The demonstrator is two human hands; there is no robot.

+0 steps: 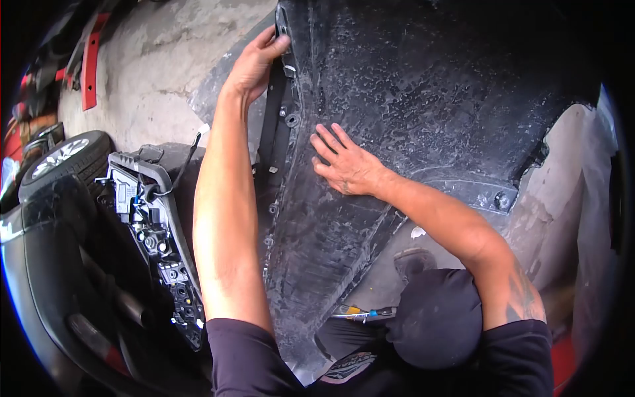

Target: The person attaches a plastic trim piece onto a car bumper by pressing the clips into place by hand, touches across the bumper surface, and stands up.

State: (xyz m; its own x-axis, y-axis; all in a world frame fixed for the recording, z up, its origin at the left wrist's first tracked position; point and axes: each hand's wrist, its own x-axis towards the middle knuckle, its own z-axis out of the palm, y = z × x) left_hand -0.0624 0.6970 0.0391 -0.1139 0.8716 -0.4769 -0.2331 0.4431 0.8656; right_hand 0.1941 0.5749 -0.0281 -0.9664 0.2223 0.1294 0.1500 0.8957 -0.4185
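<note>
A large, dusty black car body panel (410, 86), with a narrow edge full of holes and clips, stands in front of me. My left hand (254, 59) grips its upper left edge, thumb on the near side and the other fingers partly hidden behind. My right hand (347, 165) lies on the panel's middle, palm down, with its fingers spread. A dark strip (272, 126) runs along the edge below my left hand. Near my lap is a screwdriver (377, 312) with a blue handle, beside a yellow-orange item (349, 309).
At left sits a headlight-like unit (155, 228) with exposed wiring, next to a dark bumper-like part (59, 264). A wheel (63, 159) lies behind them. A red metal piece (90, 66) is on the concrete floor (159, 73). Translucent sheeting (598, 212) hangs at right.
</note>
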